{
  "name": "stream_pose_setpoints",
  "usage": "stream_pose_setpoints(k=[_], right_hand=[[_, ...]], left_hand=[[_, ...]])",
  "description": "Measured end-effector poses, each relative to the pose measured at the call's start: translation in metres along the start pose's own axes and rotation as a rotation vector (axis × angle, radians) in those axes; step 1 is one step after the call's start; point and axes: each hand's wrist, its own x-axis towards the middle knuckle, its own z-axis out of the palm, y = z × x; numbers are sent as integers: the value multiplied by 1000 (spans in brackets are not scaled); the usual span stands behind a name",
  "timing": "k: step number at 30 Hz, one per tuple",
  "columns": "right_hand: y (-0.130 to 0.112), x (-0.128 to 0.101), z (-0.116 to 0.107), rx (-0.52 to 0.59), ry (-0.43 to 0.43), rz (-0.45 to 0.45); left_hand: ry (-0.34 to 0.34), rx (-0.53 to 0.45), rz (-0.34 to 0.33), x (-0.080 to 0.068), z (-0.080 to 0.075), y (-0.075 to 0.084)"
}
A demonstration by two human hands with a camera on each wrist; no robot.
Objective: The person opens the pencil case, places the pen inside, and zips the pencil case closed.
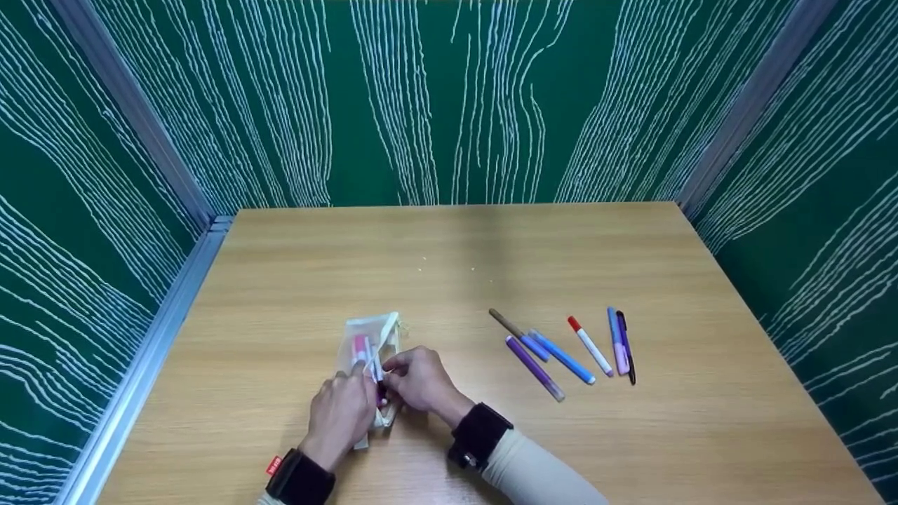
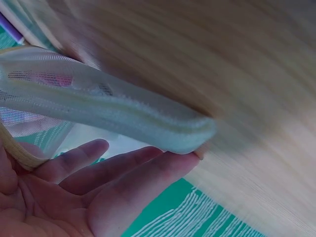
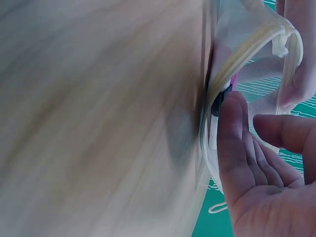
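Right hand [image 1: 421,380] at edge of gaping pouch [image 1: 370,327], perhaps touching a pen [image 3: 216,104]

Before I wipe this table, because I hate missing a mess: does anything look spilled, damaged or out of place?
Only a few pale specks on the tabletop, farther back than the pouch and loose pens; they stand out against its brown grain, though I can't tell crumbs from marks. Otherwise nothing obviously stands out.

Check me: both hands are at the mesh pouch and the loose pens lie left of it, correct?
No, the side is wrong: in the head view, the loose pens lie right of the mesh pouch. The left hand and right hand are indeed at the mesh pouch.
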Motion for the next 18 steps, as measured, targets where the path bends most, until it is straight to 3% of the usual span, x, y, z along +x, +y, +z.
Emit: stream_pose_setpoints(k=[9,18], right_hand=[[2,-3,-19,-113,59,-40],[5,-6,-44,-188,150,-84]], left_hand=[[55,-10,21,0,2,-1],[58,-33,8,0,0,1]])
